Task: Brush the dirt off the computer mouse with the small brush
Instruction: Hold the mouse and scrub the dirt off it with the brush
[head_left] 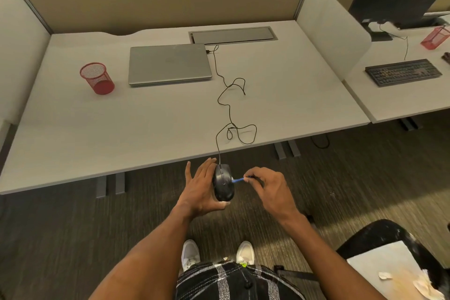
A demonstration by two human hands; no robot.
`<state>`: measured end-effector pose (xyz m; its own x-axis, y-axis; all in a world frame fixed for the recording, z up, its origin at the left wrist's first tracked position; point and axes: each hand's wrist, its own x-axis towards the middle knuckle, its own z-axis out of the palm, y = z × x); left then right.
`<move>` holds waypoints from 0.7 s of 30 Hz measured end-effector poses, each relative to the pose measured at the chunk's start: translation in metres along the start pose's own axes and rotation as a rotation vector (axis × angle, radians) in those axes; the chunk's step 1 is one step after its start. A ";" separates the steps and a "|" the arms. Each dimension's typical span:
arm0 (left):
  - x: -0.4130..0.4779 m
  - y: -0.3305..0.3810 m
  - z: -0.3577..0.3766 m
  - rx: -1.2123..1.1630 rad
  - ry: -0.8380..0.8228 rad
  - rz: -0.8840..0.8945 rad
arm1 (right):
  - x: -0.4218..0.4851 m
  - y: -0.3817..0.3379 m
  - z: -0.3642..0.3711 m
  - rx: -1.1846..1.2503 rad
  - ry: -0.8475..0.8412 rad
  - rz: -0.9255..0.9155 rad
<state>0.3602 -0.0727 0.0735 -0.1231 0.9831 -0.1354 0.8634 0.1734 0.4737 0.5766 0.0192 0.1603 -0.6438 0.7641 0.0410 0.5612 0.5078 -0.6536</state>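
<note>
Cradling the black mouse (223, 182) off the desk edge, left hand (198, 190) is risking a drop if the right hand (270, 192), pinching the small blue brush (238, 180), is pressing too hard.

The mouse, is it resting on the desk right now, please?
No, the left hand holds the mouse off the desk, in front of its edge, above the carpet.

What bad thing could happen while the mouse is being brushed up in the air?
The mouse is held off the desk by the left hand, over the carpet, so it might slip and fall. Its cable runs in loose loops to the laptop; a tug could snag it or drag the laptop. The small brush, pinched in the right hand, could slip too.
</note>
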 end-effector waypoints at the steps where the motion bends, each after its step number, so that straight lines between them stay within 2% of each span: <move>1: 0.001 -0.001 0.000 -0.014 0.019 -0.011 | -0.005 0.001 -0.002 -0.007 -0.025 -0.003; 4: 0.005 -0.004 -0.004 -0.019 0.011 -0.013 | -0.015 0.002 -0.006 0.017 -0.050 0.016; 11: 0.006 0.000 -0.004 0.044 -0.050 0.058 | 0.012 -0.008 -0.004 0.114 0.202 0.053; 21: 0.005 -0.005 -0.009 0.011 -0.026 0.021 | -0.010 0.005 0.000 0.075 0.027 0.032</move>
<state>0.3514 -0.0684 0.0783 -0.0920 0.9847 -0.1479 0.8709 0.1516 0.4675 0.5859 0.0143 0.1562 -0.6114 0.7903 0.0390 0.5397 0.4526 -0.7098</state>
